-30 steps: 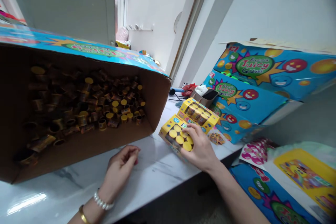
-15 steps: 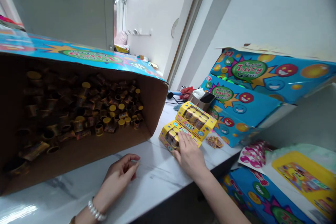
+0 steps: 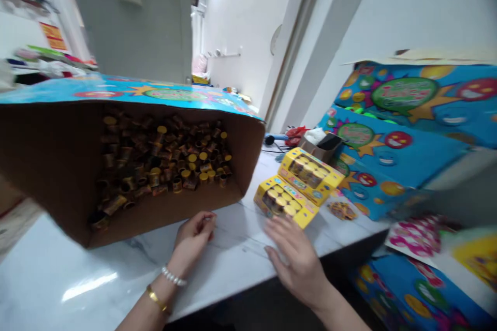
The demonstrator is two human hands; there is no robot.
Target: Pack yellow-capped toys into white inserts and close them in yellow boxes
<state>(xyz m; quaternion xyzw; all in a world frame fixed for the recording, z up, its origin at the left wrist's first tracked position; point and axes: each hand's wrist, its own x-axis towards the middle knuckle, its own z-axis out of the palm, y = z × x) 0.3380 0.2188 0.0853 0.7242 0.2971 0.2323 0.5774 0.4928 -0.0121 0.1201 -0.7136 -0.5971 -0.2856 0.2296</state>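
My left hand (image 3: 196,231) rests by the marbled table with its fingers curled in and the thumb against them; no object shows in it. It is just in front of a large open carton (image 3: 166,220) lying on its side, filled with many small yellow-capped tubs (image 3: 186,165). My right hand (image 3: 293,256), slightly blurred, has its fingers stretched out and apart. Its fingertips are close to the front of a yellow window box (image 3: 285,199) of yellow-lidded tubs; I cannot tell whether they touch. A second yellow window box (image 3: 310,173) stands directly behind the first.
Blue gum cartons (image 3: 396,150) are stacked at the right, with another blue carton (image 3: 419,289) lower down beyond the table edge. Small wrapped pieces (image 3: 341,210) lie beside the yellow boxes. A small brown box (image 3: 320,147) and a cable are behind them.
My right hand has drawn back from the top of the front yellow box toward me, uncovering its tubs. My left hand stays curled. The camera view has shifted left.
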